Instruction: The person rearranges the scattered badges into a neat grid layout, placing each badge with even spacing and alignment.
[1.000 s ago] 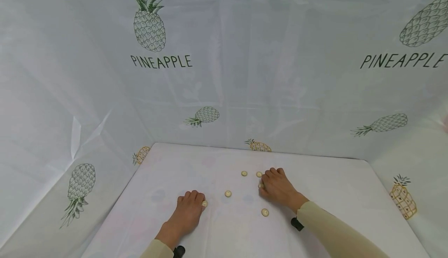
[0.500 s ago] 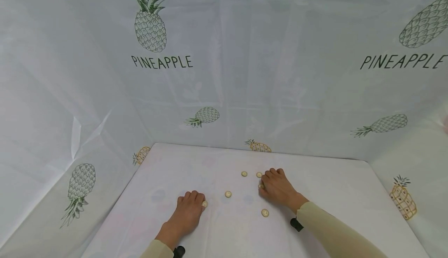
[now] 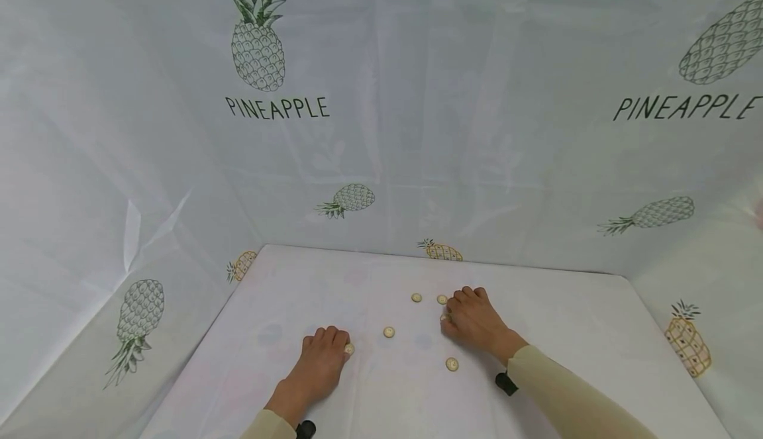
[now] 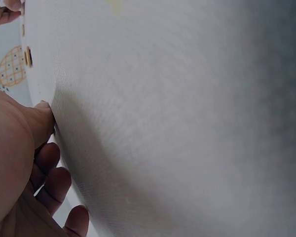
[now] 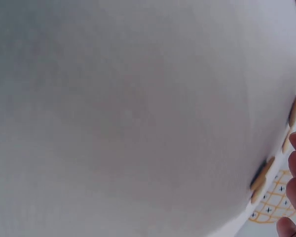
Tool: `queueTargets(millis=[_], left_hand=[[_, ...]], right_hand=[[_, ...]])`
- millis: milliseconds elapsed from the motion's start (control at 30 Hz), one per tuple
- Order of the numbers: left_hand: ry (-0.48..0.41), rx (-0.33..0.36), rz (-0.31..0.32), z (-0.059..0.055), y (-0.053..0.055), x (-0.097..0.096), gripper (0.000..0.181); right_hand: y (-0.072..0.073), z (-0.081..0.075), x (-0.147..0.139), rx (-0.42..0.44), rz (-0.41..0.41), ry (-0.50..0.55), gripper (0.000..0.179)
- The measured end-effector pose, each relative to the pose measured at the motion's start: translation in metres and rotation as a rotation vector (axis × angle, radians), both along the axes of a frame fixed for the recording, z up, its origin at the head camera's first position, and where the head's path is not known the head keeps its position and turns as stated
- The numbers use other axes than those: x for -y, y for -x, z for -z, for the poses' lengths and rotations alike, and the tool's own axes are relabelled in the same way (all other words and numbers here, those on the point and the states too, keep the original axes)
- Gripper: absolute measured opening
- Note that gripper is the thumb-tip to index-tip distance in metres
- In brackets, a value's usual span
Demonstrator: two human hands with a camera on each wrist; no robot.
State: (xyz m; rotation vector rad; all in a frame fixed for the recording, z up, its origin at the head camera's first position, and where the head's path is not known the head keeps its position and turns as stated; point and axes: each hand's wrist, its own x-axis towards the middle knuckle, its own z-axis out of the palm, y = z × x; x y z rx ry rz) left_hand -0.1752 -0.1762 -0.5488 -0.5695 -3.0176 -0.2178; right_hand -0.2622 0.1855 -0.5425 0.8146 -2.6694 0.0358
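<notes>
Head view | right hand (image 3: 475, 321) partly covers wooden disc (image 3: 444, 318) | details too small

Pale yellow discs (image 3: 389, 332) with darker markings around our six o'clock, white tabletop (image 3: 548, 313) faintly blotched pink and blue, beige sleeves (image 3: 566, 392) at four and seven, pale grey backdrop (image 3: 465, 128) we see printed with dark green pineapples (image 3: 259, 56) at eleven, orange pineapples (image 3: 245, 265) at eight

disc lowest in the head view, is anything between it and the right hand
Nothing visible: only white tabletop shows between the right hand and that disc. Two other discs by that hand lie farther back.
</notes>
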Motion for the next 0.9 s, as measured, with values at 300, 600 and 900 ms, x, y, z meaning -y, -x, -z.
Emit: queueTargets(millis=[300, 600, 900], left_hand=[[-0.001, -0.008, 0.003, 0.005, 0.001, 0.000, 0.019], [-0.014, 0.009, -0.002, 0.002, 0.000, -0.001, 0.019], [-0.014, 0.032, -0.023, -0.006, -0.003, -0.004, 0.021]], right_hand=[[-0.008, -0.012, -0.030, -0.004, 0.088, 0.036, 0.014], [-0.042, -0.008, -0.075, -0.065, 0.135, 0.033, 0.011], [-0.080, -0.001, -0.115, -0.151, 0.093, 0.057, 0.016]])
